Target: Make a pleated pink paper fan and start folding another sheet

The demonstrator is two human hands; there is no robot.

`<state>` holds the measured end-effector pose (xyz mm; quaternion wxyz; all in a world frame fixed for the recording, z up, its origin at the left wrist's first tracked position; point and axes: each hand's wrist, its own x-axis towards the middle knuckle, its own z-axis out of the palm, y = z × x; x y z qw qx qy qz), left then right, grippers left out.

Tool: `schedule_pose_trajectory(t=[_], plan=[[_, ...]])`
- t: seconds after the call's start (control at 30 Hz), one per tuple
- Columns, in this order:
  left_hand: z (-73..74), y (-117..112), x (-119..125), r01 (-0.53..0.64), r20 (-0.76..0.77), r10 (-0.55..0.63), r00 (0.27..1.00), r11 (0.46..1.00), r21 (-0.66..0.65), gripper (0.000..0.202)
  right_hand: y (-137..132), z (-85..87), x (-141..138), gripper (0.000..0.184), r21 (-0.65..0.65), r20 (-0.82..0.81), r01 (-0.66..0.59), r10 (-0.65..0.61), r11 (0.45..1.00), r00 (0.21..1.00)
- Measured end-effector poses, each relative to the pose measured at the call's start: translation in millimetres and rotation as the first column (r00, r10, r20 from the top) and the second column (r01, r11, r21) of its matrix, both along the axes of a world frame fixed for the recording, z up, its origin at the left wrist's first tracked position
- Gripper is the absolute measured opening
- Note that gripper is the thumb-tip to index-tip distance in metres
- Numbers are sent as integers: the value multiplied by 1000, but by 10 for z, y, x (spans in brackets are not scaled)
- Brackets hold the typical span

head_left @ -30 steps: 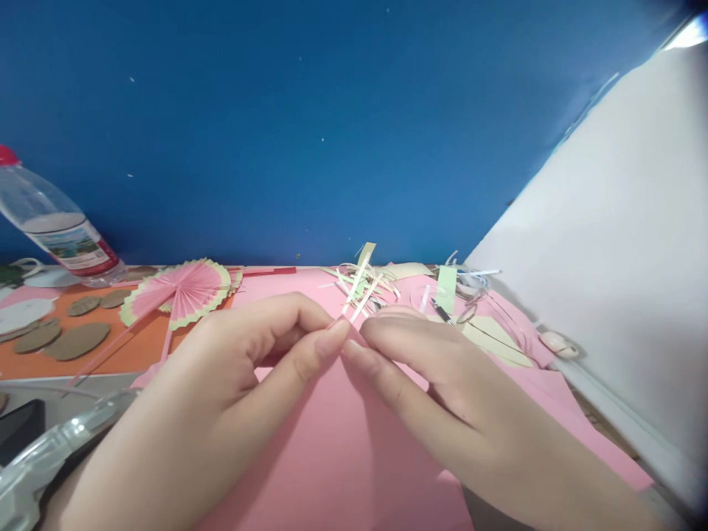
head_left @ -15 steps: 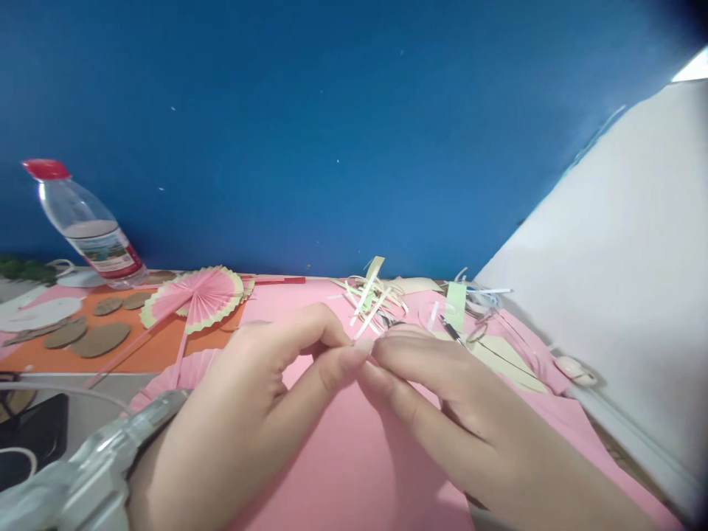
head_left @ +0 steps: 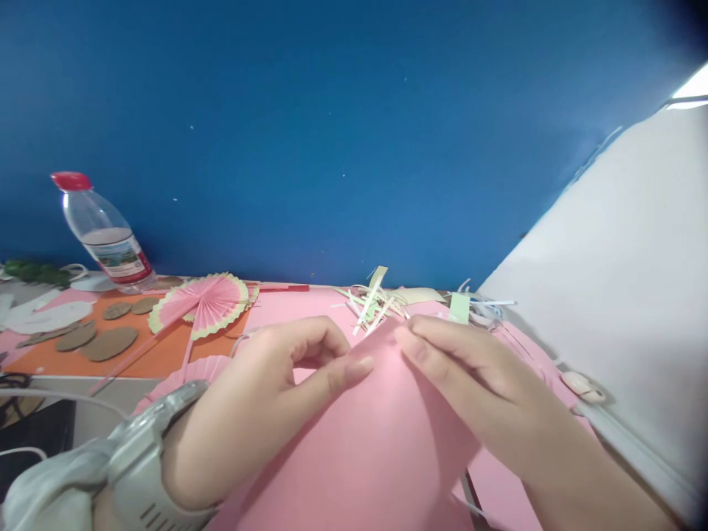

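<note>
Between my hands a pink sheet of paper (head_left: 381,442) is raised toward me, its far edge pinched from both sides. My left hand (head_left: 299,391) grips the edge between thumb and curled fingers; a grey watch (head_left: 149,464) is on that wrist. A short way to the right, my right hand (head_left: 470,383) pinches the same edge with thumb and forefinger. The paper's lower end runs out of view. Just beyond the hands lies a heap of thin pale paper strips (head_left: 376,302).
To the left stand pink and yellow pleated paper fans (head_left: 213,302) and brown cardboard discs (head_left: 109,344) on orange paper (head_left: 55,360). Behind them is a red-capped bottle (head_left: 119,258). A blue wall (head_left: 332,147) rises at the back; a white cable end (head_left: 582,386) lies right.
My hands have moved apart along the paper's edge, the right one going right. More of the raised sheet shows between them. The view has shifted slightly.
</note>
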<state>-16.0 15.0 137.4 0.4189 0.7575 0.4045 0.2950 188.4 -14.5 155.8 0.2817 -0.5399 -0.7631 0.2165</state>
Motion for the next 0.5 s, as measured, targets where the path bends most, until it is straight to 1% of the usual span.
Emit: schedule_pose_trajectory(t=[0.07,0.1,0.17,0.23,0.3,0.4,0.5], plan=[[-12,11,0,14,29,-14,999,1000,-9,33,20,43,22,41,-6,-25,54,-54,999,998],[-17,16,3,-3,18,3,1000,1000,-4,34,26,65,32,41,-13,-29,74,-75,997,997],[-22,24,10,-46,-29,47,998,999,17,42,31,99,55,42,-8,-29,92,-92,996,995],[-15,35,16,-50,-50,51,997,999,20,47,33,122,82,44,12,-44,104,-103,995,994],[3,49,10,-14,-33,14,999,1000,-15,42,36,137,114,43,19,-74,140,-138,990,988],[20,82,-32,35,-19,-37,999,997,-66,32,49,154,173,43,-9,-117,215,-215,977,970],[10,120,-94,74,-55,-82,995,990,-124,33,77,162,255,45,2,-142,272,-268,962,953]])
